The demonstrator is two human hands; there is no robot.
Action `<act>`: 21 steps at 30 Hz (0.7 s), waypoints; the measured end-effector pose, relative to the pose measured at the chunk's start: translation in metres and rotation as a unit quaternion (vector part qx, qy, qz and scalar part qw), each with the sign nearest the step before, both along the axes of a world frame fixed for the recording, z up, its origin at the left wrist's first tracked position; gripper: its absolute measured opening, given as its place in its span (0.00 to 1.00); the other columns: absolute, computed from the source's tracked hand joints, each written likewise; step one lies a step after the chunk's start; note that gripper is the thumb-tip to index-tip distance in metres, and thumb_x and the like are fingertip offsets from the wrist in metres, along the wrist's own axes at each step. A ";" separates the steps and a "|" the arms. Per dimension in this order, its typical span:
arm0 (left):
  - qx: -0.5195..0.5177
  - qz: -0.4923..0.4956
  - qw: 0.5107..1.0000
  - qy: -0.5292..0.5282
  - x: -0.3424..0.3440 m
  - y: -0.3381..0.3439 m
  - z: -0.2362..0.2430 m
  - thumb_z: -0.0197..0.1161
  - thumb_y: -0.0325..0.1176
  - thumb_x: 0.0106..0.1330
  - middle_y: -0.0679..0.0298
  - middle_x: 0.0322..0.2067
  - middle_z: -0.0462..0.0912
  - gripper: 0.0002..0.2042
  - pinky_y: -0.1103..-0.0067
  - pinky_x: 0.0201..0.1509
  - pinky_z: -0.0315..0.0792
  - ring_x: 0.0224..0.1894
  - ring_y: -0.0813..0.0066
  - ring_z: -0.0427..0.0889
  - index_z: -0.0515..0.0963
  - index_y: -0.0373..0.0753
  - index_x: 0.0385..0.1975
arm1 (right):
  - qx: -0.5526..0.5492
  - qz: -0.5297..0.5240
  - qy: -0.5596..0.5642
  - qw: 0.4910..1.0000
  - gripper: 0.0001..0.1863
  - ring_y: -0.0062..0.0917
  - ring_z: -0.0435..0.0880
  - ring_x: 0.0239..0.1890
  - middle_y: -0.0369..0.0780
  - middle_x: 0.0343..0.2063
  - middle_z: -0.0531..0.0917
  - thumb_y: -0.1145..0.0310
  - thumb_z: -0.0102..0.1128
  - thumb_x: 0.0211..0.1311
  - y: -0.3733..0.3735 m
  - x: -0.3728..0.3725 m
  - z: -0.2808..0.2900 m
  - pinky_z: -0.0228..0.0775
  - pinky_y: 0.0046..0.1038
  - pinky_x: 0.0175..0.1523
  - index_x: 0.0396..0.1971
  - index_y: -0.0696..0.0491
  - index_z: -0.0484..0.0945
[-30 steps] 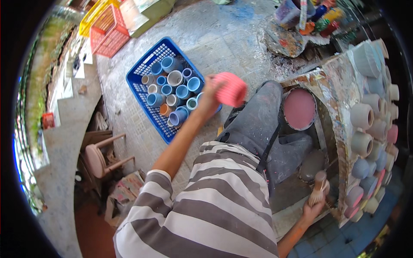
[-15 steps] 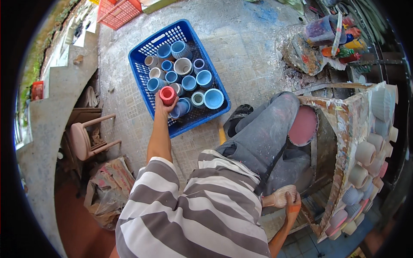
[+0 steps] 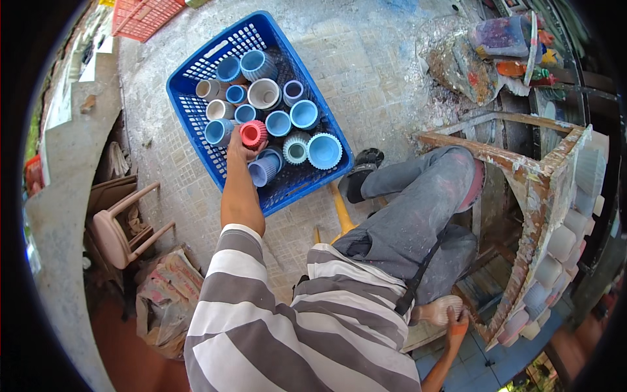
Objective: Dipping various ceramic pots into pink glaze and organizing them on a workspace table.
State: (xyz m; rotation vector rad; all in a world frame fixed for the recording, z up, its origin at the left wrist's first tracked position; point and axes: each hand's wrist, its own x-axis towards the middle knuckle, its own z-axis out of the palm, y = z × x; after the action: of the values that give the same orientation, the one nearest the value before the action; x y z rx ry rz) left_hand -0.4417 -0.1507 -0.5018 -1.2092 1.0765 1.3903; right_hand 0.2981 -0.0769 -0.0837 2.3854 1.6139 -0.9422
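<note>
My left hand (image 3: 241, 149) reaches over the blue basket (image 3: 302, 191), its fingers wrapped round a small red ribbed pot (image 3: 253, 134). The red pot's open mouth faces up, above several blue, white and grey pots in the basket. Just below it a lilac-blue ribbed pot (image 3: 262, 171) lies tilted. A large light-blue pot (image 3: 324, 151) stands to the right. At the lower right, my right hand (image 3: 457, 321), marked with orange, is closed on the end of a pale ribbed pot (image 3: 440, 310) beside my hip. The pale pot's other end is partly hidden.
A paint-stained wooden frame (image 3: 516, 163) stands at my right, with many pale pots (image 3: 562, 242) along its outer side. A pinkish stool (image 3: 112, 238) lies at the left near a crumpled sack (image 3: 168, 297). A red crate (image 3: 145, 16) is at the far left.
My left hand with the red pot has shifted slightly left and down within the basket area. The view has turned a little; my right hand keeps hold of the pale pot.
</note>
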 end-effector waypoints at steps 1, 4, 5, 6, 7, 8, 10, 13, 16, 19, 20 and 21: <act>0.014 -0.017 0.999 -0.030 -0.006 0.000 -0.002 0.62 0.52 0.63 0.55 0.50 0.81 0.23 0.58 0.49 0.81 0.51 0.48 0.80 0.78 0.46 0.52 | 0.023 -0.002 -0.025 0.999 0.25 0.30 0.80 0.44 0.44 0.42 0.82 0.61 0.66 0.64 0.002 0.004 0.003 0.70 0.29 0.53 0.51 0.66 0.76; 0.041 -0.063 0.996 -0.051 -0.007 -0.004 -0.005 0.62 0.55 0.61 0.50 0.51 0.80 0.27 0.62 0.48 0.83 0.50 0.42 0.79 0.77 0.43 0.54 | 0.012 -0.012 -0.069 0.997 0.25 0.28 0.79 0.45 0.42 0.43 0.82 0.60 0.65 0.65 0.006 0.007 0.012 0.70 0.29 0.54 0.52 0.65 0.75; 0.033 -0.078 0.996 -0.035 -0.005 -0.006 -0.006 0.62 0.54 0.62 0.51 0.51 0.80 0.26 0.61 0.48 0.83 0.50 0.42 0.79 0.77 0.43 0.54 | 0.004 -0.028 -0.039 0.999 0.29 0.30 0.80 0.47 0.45 0.45 0.82 0.57 0.65 0.64 0.008 0.003 0.013 0.70 0.29 0.55 0.53 0.68 0.74; 0.025 -0.093 0.995 -0.019 -0.005 -0.006 -0.006 0.61 0.54 0.62 0.51 0.51 0.81 0.26 0.61 0.48 0.84 0.51 0.43 0.79 0.77 0.44 0.54 | -0.004 -0.043 -0.008 0.999 0.33 0.31 0.80 0.49 0.48 0.48 0.82 0.55 0.65 0.63 0.008 0.002 0.014 0.70 0.30 0.56 0.54 0.70 0.74; 0.028 -0.098 0.995 -0.006 -0.012 -0.017 -0.014 0.60 0.60 0.63 0.51 0.50 0.81 0.28 0.59 0.47 0.84 0.51 0.45 0.80 0.77 0.44 0.54 | -0.003 -0.042 -0.006 0.999 0.33 0.31 0.80 0.49 0.48 0.48 0.82 0.55 0.65 0.63 0.008 0.011 0.009 0.70 0.30 0.56 0.54 0.70 0.74; 0.033 -0.100 0.994 -0.010 -0.006 -0.011 -0.012 0.60 0.60 0.63 0.51 0.50 0.81 0.28 0.59 0.47 0.84 0.51 0.45 0.80 0.77 0.44 0.54 | 0.013 -0.045 -0.001 0.999 0.32 0.31 0.80 0.48 0.48 0.48 0.82 0.55 0.65 0.63 0.006 0.021 0.001 0.70 0.30 0.56 0.54 0.69 0.74; -0.039 -0.173 0.983 0.048 0.001 -0.006 -0.001 0.59 0.67 0.62 0.52 0.50 0.81 0.32 0.58 0.48 0.83 0.51 0.46 0.81 0.77 0.45 0.54 | 0.030 -0.048 0.006 0.998 0.32 0.32 0.81 0.47 0.47 0.48 0.82 0.56 0.66 0.62 0.004 0.031 -0.002 0.71 0.30 0.55 0.55 0.69 0.74; -0.099 -0.195 0.968 0.126 -0.002 -0.024 0.003 0.59 0.68 0.61 0.52 0.48 0.82 0.34 0.58 0.45 0.83 0.47 0.50 0.83 0.78 0.42 0.53 | 0.039 -0.100 0.064 0.992 0.31 0.30 0.81 0.47 0.47 0.48 0.82 0.59 0.65 0.64 0.025 -0.010 0.014 0.71 0.29 0.55 0.59 0.66 0.72; -0.205 -0.317 0.873 0.310 0.014 -0.037 0.032 0.62 0.58 0.63 0.53 0.40 0.84 0.28 0.64 0.40 0.83 0.39 0.56 0.85 0.79 0.37 0.48 | 0.048 -0.170 0.310 0.934 0.27 0.30 0.81 0.49 0.43 0.52 0.81 0.61 0.59 0.68 0.028 -0.016 0.020 0.72 0.30 0.56 0.61 0.63 0.70; -0.170 -0.420 0.694 0.560 0.059 -0.019 0.104 0.63 0.40 0.67 0.58 0.28 0.85 0.15 0.75 0.32 0.78 0.29 0.66 0.85 0.83 0.32 0.40 | 0.251 0.196 0.095 0.943 0.31 0.31 0.76 0.59 0.38 0.64 0.73 0.58 0.55 0.69 0.020 0.008 -0.007 0.70 0.34 0.63 0.68 0.53 0.66; -0.008 -0.380 0.746 0.547 0.101 0.016 0.163 0.61 0.35 0.68 0.59 0.26 0.85 0.12 0.75 0.31 0.77 0.28 0.69 0.85 0.83 0.32 0.41 | 0.258 0.187 0.092 0.944 0.31 0.31 0.76 0.59 0.38 0.64 0.73 0.58 0.55 0.69 0.018 0.010 -0.012 0.70 0.34 0.63 0.68 0.53 0.66; 0.082 -0.395 0.746 0.530 0.144 0.050 0.204 0.57 0.31 0.69 0.59 0.25 0.86 0.11 0.77 0.33 0.76 0.27 0.75 0.84 0.82 0.33 0.45 | 0.226 0.320 -0.060 0.918 0.28 0.33 0.74 0.60 0.39 0.59 0.76 0.52 0.51 0.67 0.020 0.011 -0.020 0.68 0.39 0.62 0.62 0.52 0.69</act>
State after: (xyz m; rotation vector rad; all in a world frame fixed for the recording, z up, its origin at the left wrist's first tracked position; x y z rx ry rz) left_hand -0.2974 -0.1012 -0.2978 0.3708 1.8654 1.3554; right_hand 0.3091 -0.0572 -0.1038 1.8247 2.5254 -0.3138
